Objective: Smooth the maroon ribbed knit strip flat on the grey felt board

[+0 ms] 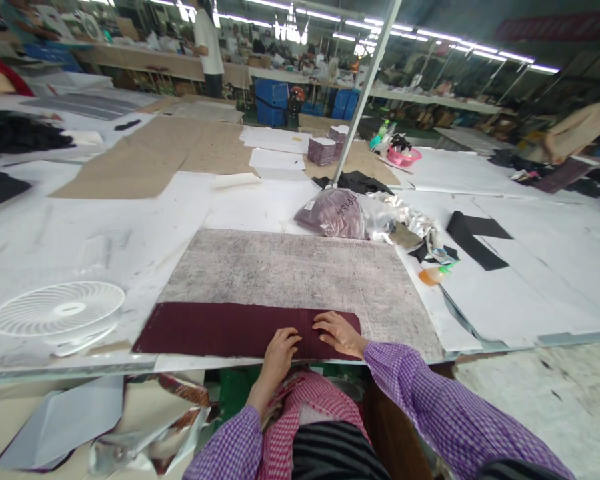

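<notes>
A long strip of maroon fabric (215, 329) lies along the near edge of a worn grey board (280, 267). My left hand (281, 350) rests on the fabric right of its middle, fingers bent and apart. Close to the strip's right end, my right hand (339, 333) lies palm down with its fingers spread on the cloth. Both hands touch the fabric, and neither grips anything that I can see. Faint creases run across the cloth between them.
A white fan (63, 310) stands at the left. Behind the board lies a plastic bag of maroon cloth (335, 213), beside a slanting metal pole (365, 93). An orange-filled bottle (434, 275) and black fabric strips (475, 243) lie to the right. Other people stand farther off.
</notes>
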Demonstrator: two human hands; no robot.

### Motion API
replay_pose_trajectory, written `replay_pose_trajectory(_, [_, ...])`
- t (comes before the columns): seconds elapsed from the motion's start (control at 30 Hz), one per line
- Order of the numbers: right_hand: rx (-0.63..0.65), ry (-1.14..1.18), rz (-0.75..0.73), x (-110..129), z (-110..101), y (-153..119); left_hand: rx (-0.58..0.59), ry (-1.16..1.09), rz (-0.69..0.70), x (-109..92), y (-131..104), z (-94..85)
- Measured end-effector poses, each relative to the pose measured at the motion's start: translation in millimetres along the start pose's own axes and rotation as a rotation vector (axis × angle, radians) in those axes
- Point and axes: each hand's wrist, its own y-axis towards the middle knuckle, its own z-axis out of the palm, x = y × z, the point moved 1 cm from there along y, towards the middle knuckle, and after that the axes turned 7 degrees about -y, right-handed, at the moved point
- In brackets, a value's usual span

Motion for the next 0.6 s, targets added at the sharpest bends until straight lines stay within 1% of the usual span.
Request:
replay_pose_trajectory(0.1, [-0.069, -0.012, 0.074, -4, -1, 2, 0.001, -0.004, 0.0, -1, 0, -0.5])
replay_pose_trajectory(0.2, [-0.087, -0.049, 0.097, 4, -1, 7, 0.0, -0.001, -0.001, -2, 0, -0.9])
replay_pose_trajectory(0.33, [-0.035, -0.097, 0.064, 18, 3, 15, 0.005, 0.011, 0.0, -2, 0, -0.9])
replay_pose_trajectory(0.47, [0.024, -0.127, 0.019, 22, 2, 24, 0.01, 0.024, 0.005, -2, -1, -0.7])
replay_pose_trajectory(0.6, [0.086, -0.127, -0.075, 27, -3, 23, 0.006, 0.028, 0.013, -3, -1, -0.9])
